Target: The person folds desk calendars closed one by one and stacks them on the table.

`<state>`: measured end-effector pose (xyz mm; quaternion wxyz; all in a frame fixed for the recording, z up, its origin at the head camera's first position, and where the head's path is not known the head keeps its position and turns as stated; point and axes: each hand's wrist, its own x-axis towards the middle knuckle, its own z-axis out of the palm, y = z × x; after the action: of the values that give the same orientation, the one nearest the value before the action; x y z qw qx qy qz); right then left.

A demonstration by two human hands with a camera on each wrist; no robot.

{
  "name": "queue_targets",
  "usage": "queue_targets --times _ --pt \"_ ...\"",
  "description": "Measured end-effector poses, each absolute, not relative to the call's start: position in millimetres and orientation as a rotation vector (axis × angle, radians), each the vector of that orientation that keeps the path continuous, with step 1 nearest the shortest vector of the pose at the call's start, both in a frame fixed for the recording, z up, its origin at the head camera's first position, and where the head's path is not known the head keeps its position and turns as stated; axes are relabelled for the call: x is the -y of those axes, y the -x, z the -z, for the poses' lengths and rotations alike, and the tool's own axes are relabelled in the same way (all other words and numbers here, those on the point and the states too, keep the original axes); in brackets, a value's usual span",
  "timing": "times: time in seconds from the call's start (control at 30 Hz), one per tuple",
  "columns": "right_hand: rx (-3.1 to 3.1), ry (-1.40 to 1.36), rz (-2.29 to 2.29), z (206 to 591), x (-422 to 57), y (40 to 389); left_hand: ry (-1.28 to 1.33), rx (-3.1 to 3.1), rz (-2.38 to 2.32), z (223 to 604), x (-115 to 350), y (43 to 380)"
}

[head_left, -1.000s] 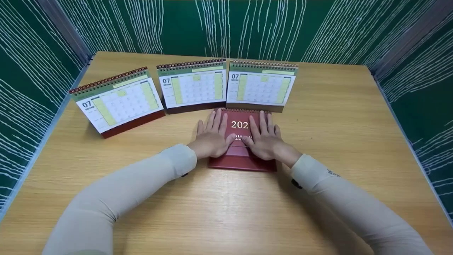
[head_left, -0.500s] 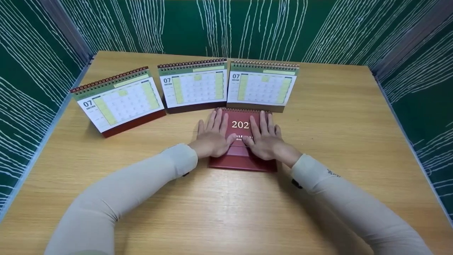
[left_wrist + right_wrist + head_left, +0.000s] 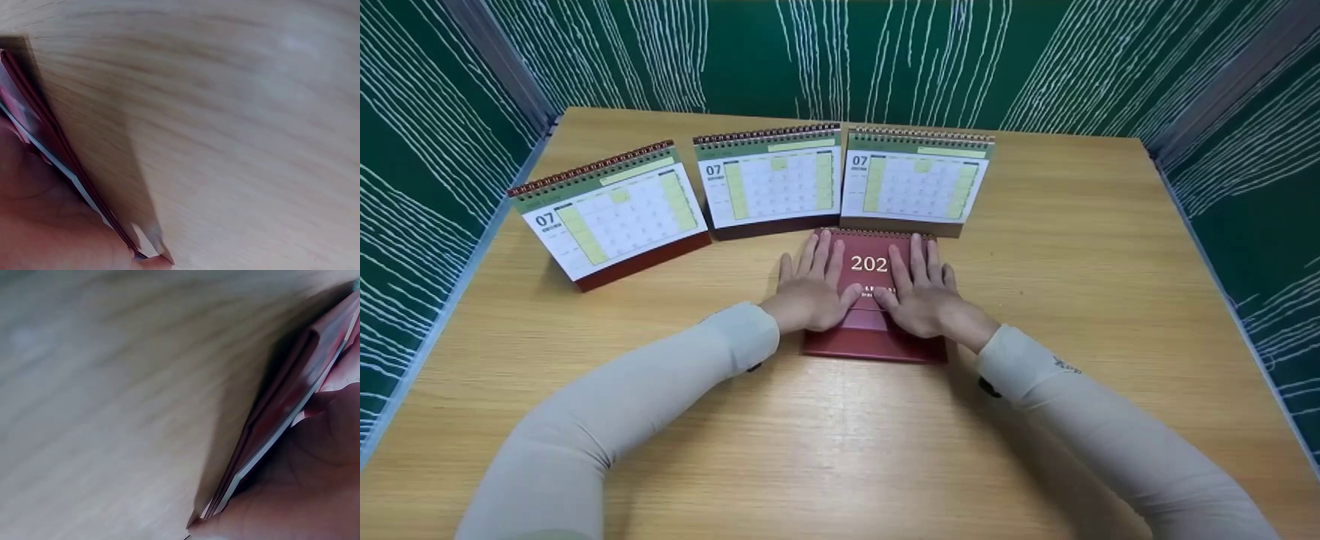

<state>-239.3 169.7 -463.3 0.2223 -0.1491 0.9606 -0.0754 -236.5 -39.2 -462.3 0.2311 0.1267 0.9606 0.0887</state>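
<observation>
A dark red desk calendar with gold "202" lettering lies flat on the table. On its left half rests my left hand, palm down, fingers straight and spread toward the spiral binding. My right hand lies the same way on the right half, and the thumbs point at each other without meeting. In the left wrist view the palm lies over the calendar's layered edge. The right wrist view has the other palm against the opposite edge. The hands cover part of the cover print.
Behind the red calendar stand three propped desk calendars, each showing page 07: a left one, a middle one and a right one. The wooden table is enclosed by green walls with white streaks.
</observation>
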Motion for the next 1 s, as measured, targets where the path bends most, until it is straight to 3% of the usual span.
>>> queue_targets --times 0.57,1.0 --pt "-2.6 0.43 0.212 460.7 -175.1 245.5 -0.358 -2.622 -0.209 456.2 40.1 238.8" --pt "-2.554 0.586 0.43 427.0 -186.2 233.6 -0.477 -2.602 -0.398 425.7 60.2 234.5"
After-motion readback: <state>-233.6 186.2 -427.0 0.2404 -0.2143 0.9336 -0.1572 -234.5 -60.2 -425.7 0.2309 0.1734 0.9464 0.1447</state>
